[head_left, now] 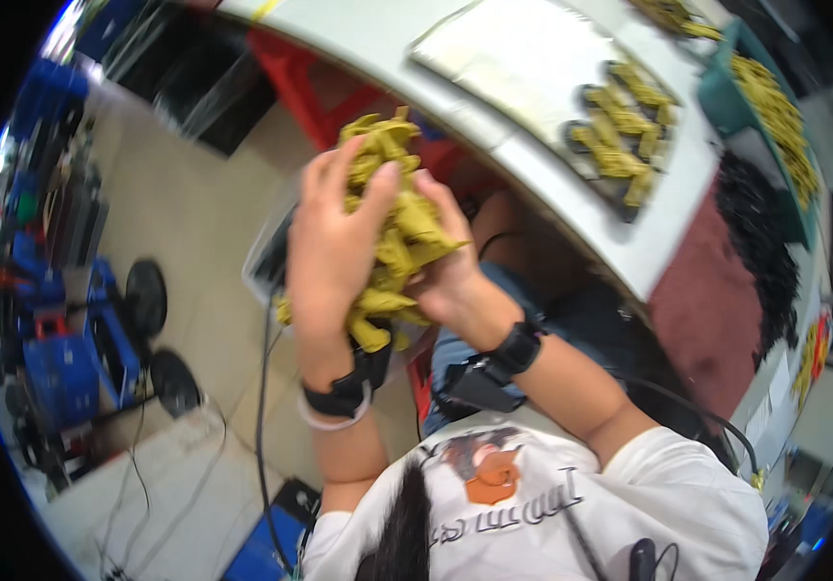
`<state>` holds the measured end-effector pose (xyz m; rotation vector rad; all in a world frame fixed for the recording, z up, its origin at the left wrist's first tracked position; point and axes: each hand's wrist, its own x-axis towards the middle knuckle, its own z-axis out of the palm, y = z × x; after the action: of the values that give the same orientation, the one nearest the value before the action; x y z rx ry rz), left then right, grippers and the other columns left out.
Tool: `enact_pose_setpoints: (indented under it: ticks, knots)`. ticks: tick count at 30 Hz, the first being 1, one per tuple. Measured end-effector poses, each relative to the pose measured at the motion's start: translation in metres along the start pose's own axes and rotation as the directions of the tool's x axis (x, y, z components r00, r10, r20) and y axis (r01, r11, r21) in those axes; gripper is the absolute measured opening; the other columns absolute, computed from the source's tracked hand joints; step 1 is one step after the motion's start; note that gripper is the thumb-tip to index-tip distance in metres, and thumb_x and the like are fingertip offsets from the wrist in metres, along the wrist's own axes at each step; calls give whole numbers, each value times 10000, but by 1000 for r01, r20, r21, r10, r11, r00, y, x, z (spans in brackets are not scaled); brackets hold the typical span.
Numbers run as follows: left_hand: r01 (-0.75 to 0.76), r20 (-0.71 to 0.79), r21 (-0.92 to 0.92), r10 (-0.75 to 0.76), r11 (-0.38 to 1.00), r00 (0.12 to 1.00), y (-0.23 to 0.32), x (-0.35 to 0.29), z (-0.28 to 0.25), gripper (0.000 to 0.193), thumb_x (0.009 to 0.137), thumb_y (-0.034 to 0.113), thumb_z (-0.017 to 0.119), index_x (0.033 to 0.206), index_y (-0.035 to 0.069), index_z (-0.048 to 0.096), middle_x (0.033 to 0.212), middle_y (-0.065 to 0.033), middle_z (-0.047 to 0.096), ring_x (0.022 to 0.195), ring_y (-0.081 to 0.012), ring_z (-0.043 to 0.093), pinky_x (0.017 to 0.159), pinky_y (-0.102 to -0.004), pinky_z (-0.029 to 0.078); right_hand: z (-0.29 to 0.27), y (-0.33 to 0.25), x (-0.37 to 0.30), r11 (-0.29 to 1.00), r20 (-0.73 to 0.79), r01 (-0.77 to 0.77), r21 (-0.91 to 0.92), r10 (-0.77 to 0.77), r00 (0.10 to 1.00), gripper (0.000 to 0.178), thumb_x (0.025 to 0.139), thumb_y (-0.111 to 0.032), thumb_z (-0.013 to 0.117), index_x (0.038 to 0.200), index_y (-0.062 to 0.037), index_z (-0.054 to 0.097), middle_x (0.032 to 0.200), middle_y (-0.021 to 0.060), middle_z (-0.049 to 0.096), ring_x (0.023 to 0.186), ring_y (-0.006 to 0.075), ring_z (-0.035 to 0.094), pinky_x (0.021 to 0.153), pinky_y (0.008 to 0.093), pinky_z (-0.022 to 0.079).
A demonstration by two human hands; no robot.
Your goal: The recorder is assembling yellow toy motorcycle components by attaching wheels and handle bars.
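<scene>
Both hands are clasped around a bulky bunch of olive-yellow pieces (407,232), bent and strip-like; their exact kind I cannot make out. My left hand (332,232) presses on the bunch from the left with its fingers curled over the top. Lower on the other side, my right hand (450,276) grips it, partly covered by the pieces. The bunch is off the table, beyond its near edge. Beneath it a pale bin (254,261) shows only in part, with more yellow pieces near my left wrist.
On the white table (532,165) lies a pale board (503,58) with several yellow pieces (624,126) on dark parts. Farther right are a green crate (721,92) of yellow pieces, a black heap (750,242) and a reddish-brown mat (702,300). A red stool (300,87) and a wheeled blue cart (111,329) stand left.
</scene>
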<state>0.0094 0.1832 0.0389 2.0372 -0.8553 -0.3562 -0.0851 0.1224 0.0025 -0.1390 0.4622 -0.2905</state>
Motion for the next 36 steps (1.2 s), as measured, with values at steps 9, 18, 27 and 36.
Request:
enact_pose_setpoints:
  ticks: [9,18,27,36]
  knots:
    - [-719,189,236,694,654,694,170,44,2,335,901,295,554,1229,232,575,1263,-154,523,1137,-315,531,920,-358,446,68,-109,-63,930,366,342,136,-368,855,482,905,-518,481,1174,-132,582,1122,49,639,1035,200,618,906,381,497]
    - [-880,410,-49,813,472,413,407,67,148,566,880,535,516,1217,90,612,1147,-173,631,1038,-286,595,939,-330,423,69,-306,-186,564,386,757,330,-812,437,555,883,-554,415,1239,-153,559,1239,83,592,1155,282,550,1039,511,373]
    - [-867,569,-364,818,340,82,546,60,324,609,879,575,505,1251,101,595,1165,-148,631,1025,-243,598,925,-322,431,-1,-454,-280,120,66,972,200,-992,109,524,852,-542,453,1170,-152,601,1195,57,604,1114,267,565,968,476,430]
    - [-512,532,-712,845,481,55,519,121,466,558,935,485,447,1311,87,551,1280,-161,581,1202,-273,526,1005,-352,379,-67,-544,-268,101,-148,989,107,-982,116,427,927,-428,474,1188,-106,578,1202,89,586,1091,274,558,951,447,431]
